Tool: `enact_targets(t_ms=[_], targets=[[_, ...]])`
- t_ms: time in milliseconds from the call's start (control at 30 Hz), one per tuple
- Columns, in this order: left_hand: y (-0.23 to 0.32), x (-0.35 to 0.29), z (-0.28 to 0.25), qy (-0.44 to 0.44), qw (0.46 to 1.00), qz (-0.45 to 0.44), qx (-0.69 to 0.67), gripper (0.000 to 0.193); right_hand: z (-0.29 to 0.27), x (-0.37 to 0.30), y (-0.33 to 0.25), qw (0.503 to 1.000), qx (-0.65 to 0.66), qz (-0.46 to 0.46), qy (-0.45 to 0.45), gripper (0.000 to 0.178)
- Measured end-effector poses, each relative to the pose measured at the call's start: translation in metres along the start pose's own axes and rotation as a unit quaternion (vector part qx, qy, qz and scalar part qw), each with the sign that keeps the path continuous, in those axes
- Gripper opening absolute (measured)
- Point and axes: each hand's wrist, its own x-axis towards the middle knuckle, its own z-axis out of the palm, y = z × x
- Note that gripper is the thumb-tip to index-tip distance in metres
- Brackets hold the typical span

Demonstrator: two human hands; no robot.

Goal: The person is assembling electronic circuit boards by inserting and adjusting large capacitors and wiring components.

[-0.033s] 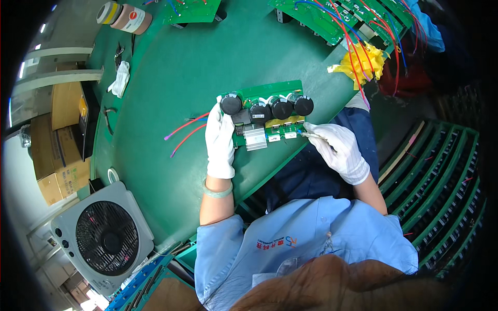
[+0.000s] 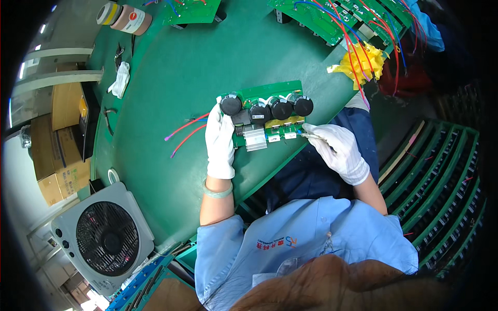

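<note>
A green circuit board (image 2: pixel 259 92) is tilted over the green table, with several black round capacitors (image 2: pixel 280 109) along it. On its near edge sit a finned silver heat sink (image 2: pixel 255 139) and small white parts. My left hand (image 2: pixel 220 137), in a white glove, is closed on the board's left end. Red wires (image 2: pixel 188 141) and a blue one trail out to the left of that hand. My right hand (image 2: pixel 338 150), also gloved, pinches a thin metal tool that looks like tweezers (image 2: pixel 315 136). Its tip is at the board's near right corner; the fingers partly hide it.
More circuit boards with red and blue wires (image 2: pixel 342 23) lie at the far right, beside crumpled yellow tape (image 2: pixel 363 65). Two jars (image 2: pixel 132 20), cutters (image 2: pixel 119 54) and a white glove (image 2: pixel 120 80) lie far left. A grey fan (image 2: pixel 109 233) stands near left; a green slatted rack (image 2: pixel 436 186) is right.
</note>
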Motion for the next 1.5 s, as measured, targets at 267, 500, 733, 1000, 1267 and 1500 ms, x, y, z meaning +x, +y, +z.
enact_targets(t_ms=[267, 500, 733, 1000, 1267, 1500], targets=[[-0.006, -0.002, -0.006, -0.021, 0.999, 0.031, 0.011, 0.060, 0.003, -0.005, -0.001, 1.000, 0.005, -0.012, -0.016, 0.013], [-0.006, -0.001, -0.005, -0.022, 0.998, 0.049, 0.043, 0.056, -0.009, 0.006, -0.009, 1.000, 0.008, -0.027, -0.010, 0.018], [0.005, 0.006, 0.006, 0.026, 0.997, -0.055, 0.051, 0.045, -0.005, 0.013, -0.012, 0.993, 0.102, -0.009, -0.057, 0.021], [0.015, 0.004, 0.011, 0.044, 0.995, -0.076, 0.042, 0.044, -0.005, 0.013, -0.010, 0.982, 0.154, 0.050, -0.099, 0.021], [0.013, 0.001, 0.011, 0.022, 0.996, -0.076, -0.038, 0.048, -0.007, 0.031, -0.005, 0.982, 0.142, -0.013, -0.122, 0.019], [0.025, -0.001, 0.013, -0.001, 0.986, -0.142, -0.093, 0.058, -0.018, 0.034, -0.010, 0.998, -0.038, 0.012, -0.043, 0.017]])
